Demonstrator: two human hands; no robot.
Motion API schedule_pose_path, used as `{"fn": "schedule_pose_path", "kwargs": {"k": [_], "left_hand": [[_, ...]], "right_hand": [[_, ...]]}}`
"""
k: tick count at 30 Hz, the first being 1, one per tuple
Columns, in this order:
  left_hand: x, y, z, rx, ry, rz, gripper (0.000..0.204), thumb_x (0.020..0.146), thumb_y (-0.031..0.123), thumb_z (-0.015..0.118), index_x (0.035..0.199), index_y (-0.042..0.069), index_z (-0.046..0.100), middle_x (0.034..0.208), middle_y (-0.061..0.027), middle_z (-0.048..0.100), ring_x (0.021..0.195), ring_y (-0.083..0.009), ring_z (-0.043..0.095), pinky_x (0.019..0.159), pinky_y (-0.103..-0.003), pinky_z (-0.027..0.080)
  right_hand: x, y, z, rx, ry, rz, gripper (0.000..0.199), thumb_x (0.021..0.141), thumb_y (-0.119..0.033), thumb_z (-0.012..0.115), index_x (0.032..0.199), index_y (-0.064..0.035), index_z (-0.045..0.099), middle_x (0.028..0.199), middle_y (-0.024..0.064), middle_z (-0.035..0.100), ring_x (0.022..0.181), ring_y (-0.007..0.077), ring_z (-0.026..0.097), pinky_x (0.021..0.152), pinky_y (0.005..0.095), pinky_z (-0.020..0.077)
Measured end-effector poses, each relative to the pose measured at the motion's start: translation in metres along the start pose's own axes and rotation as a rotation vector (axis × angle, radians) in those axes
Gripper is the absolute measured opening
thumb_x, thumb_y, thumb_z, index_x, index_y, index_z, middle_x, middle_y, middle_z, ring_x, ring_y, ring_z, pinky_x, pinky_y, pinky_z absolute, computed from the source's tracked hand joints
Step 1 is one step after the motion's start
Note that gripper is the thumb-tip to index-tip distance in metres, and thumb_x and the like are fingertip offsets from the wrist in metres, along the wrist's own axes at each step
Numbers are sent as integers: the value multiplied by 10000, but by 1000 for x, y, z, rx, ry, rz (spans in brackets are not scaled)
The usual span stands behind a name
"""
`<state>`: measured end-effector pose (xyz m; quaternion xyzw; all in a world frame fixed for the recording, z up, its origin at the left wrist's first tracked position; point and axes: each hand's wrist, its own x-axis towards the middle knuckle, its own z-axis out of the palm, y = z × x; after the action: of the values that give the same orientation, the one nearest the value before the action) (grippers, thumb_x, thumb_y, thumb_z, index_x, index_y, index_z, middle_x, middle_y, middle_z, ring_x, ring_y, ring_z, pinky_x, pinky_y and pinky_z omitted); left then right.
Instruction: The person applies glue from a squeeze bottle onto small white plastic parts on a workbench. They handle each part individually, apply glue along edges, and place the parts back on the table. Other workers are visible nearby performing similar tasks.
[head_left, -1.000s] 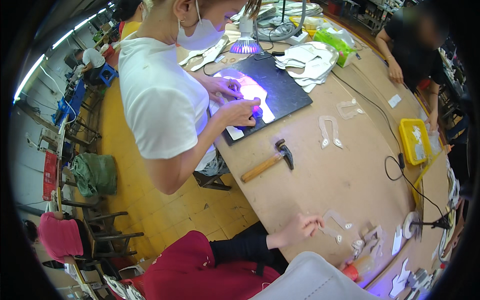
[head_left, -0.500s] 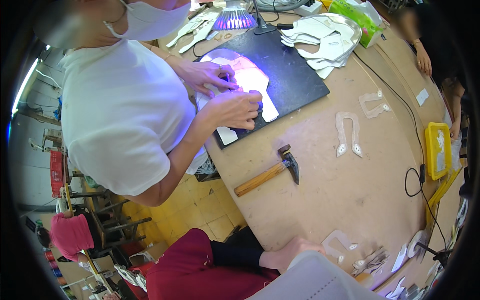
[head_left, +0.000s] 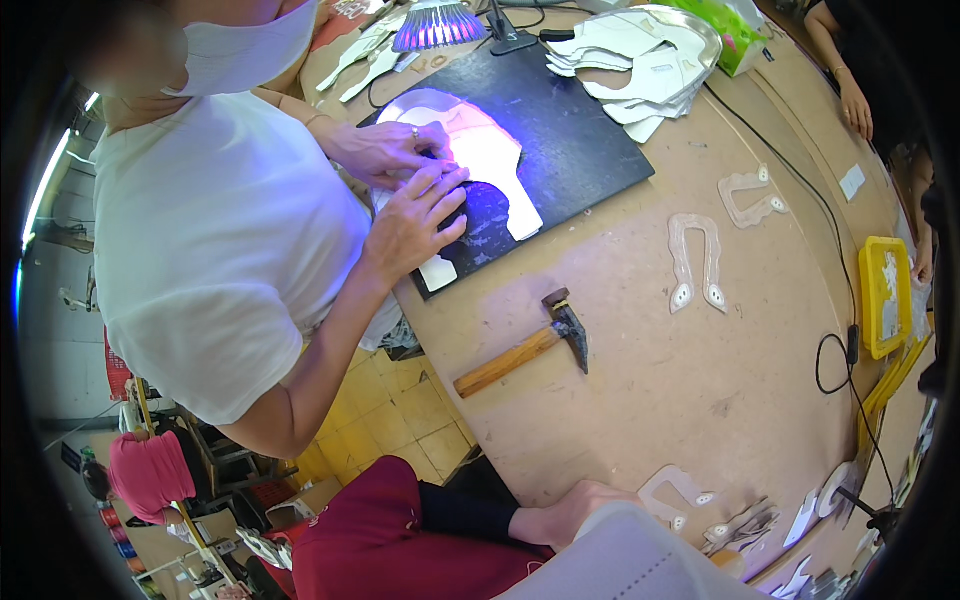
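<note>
Starting with the containers: a yellow tray [head_left: 885, 262] sits at the right edge of the table [head_left: 640, 400] with pale cut pieces lying in it, though I can't make out how many. At the far end, a round metal dish [head_left: 712, 28] holds a loose stack of white cut pieces [head_left: 625, 60], with a green box [head_left: 738, 22] just beside it.

My left hand [head_left: 570, 515] shows only at the bottom edge, resting on the near edge of the table. A pale rounded shape [head_left: 630, 560] close to the camera covers most of it, so I cannot tell whether the grip is spread or pressed together. My right hand is out of frame. The nearest thing is a pale cutout [head_left: 675, 490], flat on the table just beside the hand.

Across from me, a co-worker in a white shirt presses both hands [head_left: 410, 190] onto a pale sheet [head_left: 480, 160] on a black mat [head_left: 570, 130] under a purple lamp [head_left: 435, 22]. Those hands hide the sheet's near edge. Another person's hand [head_left: 855, 105] rests at the far right corner.

The middle of the table gives room: only a hammer [head_left: 525, 345], a U-shaped cutout [head_left: 695, 262] and a black cable [head_left: 832, 350] lie there, well apart. More cutouts [head_left: 745, 525] crowd the lower right edge and blur into the rim.
</note>
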<state>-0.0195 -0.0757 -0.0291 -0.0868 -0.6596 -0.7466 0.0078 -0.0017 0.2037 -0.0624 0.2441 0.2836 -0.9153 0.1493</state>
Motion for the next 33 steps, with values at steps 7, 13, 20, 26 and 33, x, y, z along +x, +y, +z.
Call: {"fn": "schedule_pose_path", "kwargs": {"k": [7, 13, 20, 26, 33], "left_hand": [[-1, -5, 4, 84, 4, 27, 173, 817, -17, 625, 969, 57, 665, 752, -35, 665, 643, -193, 657, 573, -315, 503], [-1, -3, 3, 101, -26, 11, 188, 820, -15, 611, 985, 57, 663, 750, -29, 671, 648, -185, 665, 578, -312, 507], [-2, -3, 3, 120, -30, 25, 143, 799, -23, 588, 903, 45, 659, 773, -55, 673, 675, -224, 667, 609, -325, 516], [-7, -6, -1, 85, -102, -11, 40, 807, 2, 602, 837, 24, 616, 785, -75, 677, 689, -230, 676, 627, -315, 522], [-6, -2, 9, 93, 18, -92, 66, 870, 8, 611, 902, 1, 668, 796, -83, 712, 710, -168, 710, 681, -283, 566]], "right_hand": [[-1, -2, -2, 1, -10, 10, 791, 805, -671, 687, 1250, -37, 524, 916, 125, 619, 693, 205, 589, 560, 326, 516], [-5, -4, -4, 4, -25, 16, 796, 803, -673, 689, 1248, -35, 523, 904, 124, 616, 682, 204, 582, 551, 326, 512], [-15, -6, -10, 6, -70, 19, 801, 799, -676, 692, 1246, -32, 523, 890, 124, 611, 668, 202, 575, 540, 325, 508], [-28, -9, -20, 14, -147, 6, 806, 797, -678, 694, 1244, -30, 523, 878, 123, 607, 657, 200, 569, 531, 325, 504], [-42, -11, -32, 14, -265, -9, 811, 793, -681, 696, 1241, -27, 522, 864, 122, 603, 643, 198, 561, 520, 324, 500]]}}
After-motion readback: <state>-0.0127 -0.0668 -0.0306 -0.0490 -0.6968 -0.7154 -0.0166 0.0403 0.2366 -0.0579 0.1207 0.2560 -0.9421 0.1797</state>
